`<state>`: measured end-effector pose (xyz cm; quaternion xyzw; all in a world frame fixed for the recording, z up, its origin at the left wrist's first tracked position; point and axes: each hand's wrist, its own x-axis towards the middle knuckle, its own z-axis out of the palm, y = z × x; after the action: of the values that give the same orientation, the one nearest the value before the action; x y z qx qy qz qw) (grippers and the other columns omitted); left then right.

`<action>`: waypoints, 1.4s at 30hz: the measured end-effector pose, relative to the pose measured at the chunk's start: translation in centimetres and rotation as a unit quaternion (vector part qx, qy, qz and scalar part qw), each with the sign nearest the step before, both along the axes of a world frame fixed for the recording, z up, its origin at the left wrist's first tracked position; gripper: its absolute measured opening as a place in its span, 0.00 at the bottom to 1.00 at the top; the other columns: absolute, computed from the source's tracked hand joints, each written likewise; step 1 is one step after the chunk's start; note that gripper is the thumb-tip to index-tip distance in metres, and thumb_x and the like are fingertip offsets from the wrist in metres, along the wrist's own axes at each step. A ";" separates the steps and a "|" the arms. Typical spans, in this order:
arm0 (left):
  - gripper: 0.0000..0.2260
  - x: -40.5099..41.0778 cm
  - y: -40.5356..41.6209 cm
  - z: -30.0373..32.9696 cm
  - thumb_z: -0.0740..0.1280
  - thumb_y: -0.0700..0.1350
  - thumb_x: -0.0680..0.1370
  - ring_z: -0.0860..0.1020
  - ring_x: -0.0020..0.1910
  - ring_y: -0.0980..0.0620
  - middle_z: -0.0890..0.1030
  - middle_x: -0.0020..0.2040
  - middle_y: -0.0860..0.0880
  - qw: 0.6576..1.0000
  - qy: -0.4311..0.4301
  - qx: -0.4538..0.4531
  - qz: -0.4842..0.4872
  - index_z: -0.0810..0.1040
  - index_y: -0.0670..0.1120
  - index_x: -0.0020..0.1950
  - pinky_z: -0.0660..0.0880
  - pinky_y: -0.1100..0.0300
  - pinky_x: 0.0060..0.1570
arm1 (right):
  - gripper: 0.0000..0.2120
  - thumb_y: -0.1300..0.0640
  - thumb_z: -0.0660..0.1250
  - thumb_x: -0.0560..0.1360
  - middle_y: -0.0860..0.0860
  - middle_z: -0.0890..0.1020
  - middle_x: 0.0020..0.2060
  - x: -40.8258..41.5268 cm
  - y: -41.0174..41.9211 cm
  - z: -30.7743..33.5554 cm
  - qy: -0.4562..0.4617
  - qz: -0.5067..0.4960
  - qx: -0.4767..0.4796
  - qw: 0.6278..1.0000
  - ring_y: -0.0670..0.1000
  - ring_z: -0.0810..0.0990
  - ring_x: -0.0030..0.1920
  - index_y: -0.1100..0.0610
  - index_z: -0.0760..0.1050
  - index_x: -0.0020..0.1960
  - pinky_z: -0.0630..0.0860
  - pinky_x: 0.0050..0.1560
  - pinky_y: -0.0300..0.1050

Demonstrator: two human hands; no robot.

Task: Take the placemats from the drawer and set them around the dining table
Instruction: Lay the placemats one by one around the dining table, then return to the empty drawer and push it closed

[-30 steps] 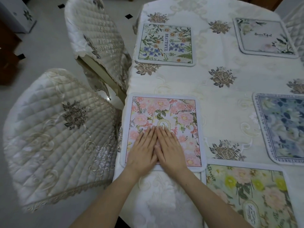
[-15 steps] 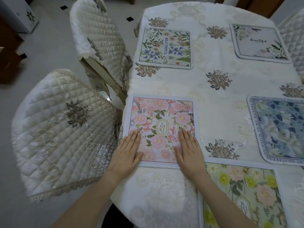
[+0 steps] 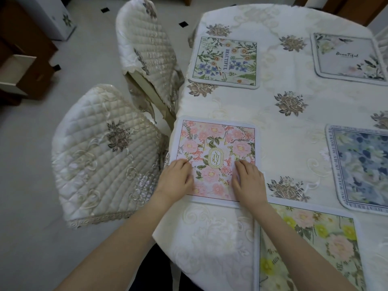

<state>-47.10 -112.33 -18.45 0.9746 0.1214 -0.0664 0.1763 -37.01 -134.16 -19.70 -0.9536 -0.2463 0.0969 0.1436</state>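
A pink floral placemat (image 3: 216, 143) lies flat near the left edge of the dining table (image 3: 283, 114). My left hand (image 3: 176, 179) rests on its near left part, fingers curled down onto the mat. On the near right part my right hand (image 3: 248, 181) presses the same way. Neither hand holds anything. Other placemats lie around the table: a green one with blue flowers (image 3: 226, 61) farther along the left side, a grey one (image 3: 348, 57) at the far right, a blue one (image 3: 361, 166) at the right, a yellow-flowered one (image 3: 310, 250) nearest me.
Two chairs in quilted cream covers stand along the table's left side, one (image 3: 105, 152) beside the pink mat and one (image 3: 147, 45) farther off. An open wooden drawer (image 3: 19, 74) sticks out at the far left over the tiled floor.
My hands slid apart from the middle of the pink placemat to its left and right sides, and their fingers have curled. The mat stayed in place.
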 end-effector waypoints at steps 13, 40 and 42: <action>0.23 -4.3 1.1 11.9 0.53 0.54 0.78 0.75 0.61 0.46 0.78 0.61 0.47 0.985 -0.156 0.044 -0.052 0.76 0.44 0.65 0.72 0.50 0.59 | 0.24 0.47 0.51 0.79 0.54 0.75 0.66 -5.2 1.3 11.9 -0.095 0.046 0.076 0.992 0.57 0.71 0.66 0.56 0.69 0.70 0.72 0.62 0.55; 0.22 -43.4 8.7 13.5 0.54 0.53 0.79 0.73 0.65 0.48 0.76 0.65 0.49 0.936 -0.155 0.039 0.315 0.73 0.45 0.68 0.61 0.55 0.68 | 0.21 0.51 0.55 0.79 0.53 0.76 0.64 -31.4 16.8 15.6 -0.069 0.309 0.158 0.935 0.51 0.71 0.64 0.57 0.71 0.68 0.71 0.63 0.50; 0.22 -45.4 9.8 13.9 0.54 0.53 0.79 0.71 0.67 0.47 0.74 0.67 0.48 0.930 -0.155 0.054 0.328 0.72 0.46 0.70 0.59 0.53 0.70 | 0.21 0.50 0.54 0.79 0.53 0.76 0.64 -33.0 19.0 16.0 -0.086 0.341 0.160 0.922 0.51 0.70 0.64 0.58 0.72 0.68 0.70 0.62 0.48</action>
<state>-92.52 -102.58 -4.55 0.8865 0.4089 0.1537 0.1522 -70.01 -115.15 -3.74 -0.7807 -0.5806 0.0168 0.2307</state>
